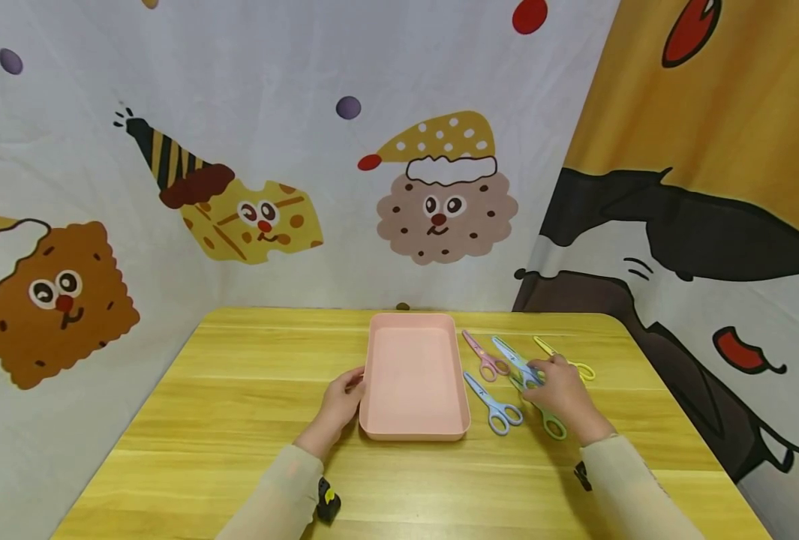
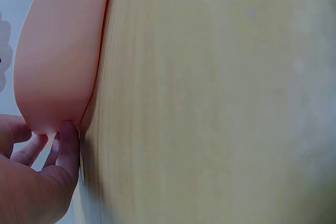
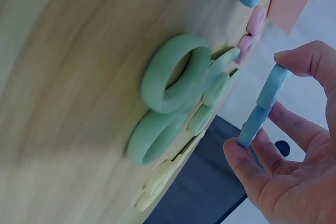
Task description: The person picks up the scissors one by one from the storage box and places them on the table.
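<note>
My left hand (image 1: 341, 401) touches the outside of the pink tray's (image 1: 416, 436) left wall. In the left wrist view its fingers (image 2: 67, 145) rest against that wall, down close to the tabletop. My right hand (image 1: 561, 386) pinches blue scissors (image 3: 270, 87) by the handles between thumb and fingertips; the right wrist view shows those handles raised off the wood. Under and beside this hand lie green scissors (image 1: 553, 426), partly covered by it. Yellow scissors (image 1: 584, 370) lie just beyond the hand, pink scissors (image 1: 490, 366) and other blue scissors (image 1: 499, 412) between it and the tray.
The wooden table (image 1: 257, 375) carries the tray near its middle, with the scissors grouped along the tray's right side. Behind the table hangs a white cloth (image 1: 291, 97) with cartoon figures, and a dark and orange printed part at the right.
</note>
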### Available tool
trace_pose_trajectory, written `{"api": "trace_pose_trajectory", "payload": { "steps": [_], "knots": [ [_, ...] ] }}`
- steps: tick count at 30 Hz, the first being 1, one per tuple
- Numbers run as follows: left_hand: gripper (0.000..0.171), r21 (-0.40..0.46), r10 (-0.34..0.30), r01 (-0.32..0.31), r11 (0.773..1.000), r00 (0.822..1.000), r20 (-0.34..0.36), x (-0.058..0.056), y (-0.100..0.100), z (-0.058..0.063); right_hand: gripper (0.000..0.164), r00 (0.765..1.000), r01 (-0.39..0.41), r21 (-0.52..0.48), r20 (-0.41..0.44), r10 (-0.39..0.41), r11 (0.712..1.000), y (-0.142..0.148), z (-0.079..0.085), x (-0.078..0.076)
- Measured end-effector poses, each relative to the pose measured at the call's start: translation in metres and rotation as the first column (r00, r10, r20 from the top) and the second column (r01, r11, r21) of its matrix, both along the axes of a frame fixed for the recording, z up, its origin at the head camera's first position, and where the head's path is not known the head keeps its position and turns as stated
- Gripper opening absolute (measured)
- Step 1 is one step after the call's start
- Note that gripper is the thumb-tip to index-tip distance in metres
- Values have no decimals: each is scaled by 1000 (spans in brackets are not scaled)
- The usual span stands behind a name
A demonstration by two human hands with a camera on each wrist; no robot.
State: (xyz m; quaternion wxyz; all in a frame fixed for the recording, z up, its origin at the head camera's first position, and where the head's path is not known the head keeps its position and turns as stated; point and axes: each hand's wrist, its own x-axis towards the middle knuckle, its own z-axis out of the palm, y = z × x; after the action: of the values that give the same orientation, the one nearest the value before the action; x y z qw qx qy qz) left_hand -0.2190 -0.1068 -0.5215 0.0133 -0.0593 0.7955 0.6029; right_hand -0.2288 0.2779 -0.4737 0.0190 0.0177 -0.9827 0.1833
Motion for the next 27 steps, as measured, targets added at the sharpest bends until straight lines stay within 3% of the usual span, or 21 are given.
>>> {"api": "trace_pose_trajectory", "payload": {
  "steps": [9, 27],
  "knots": [
    [36, -2, -1, 1, 1000, 1000, -7, 0, -1, 0, 58, 1000, -12, -6, -4, 12, 1000, 10, 1, 5],
    [36, 1, -6, 6, 1000, 1000, -4, 0, -1, 0, 56, 998, 14, -25, 69, -12, 1000, 36, -2, 13]
  ]
}}
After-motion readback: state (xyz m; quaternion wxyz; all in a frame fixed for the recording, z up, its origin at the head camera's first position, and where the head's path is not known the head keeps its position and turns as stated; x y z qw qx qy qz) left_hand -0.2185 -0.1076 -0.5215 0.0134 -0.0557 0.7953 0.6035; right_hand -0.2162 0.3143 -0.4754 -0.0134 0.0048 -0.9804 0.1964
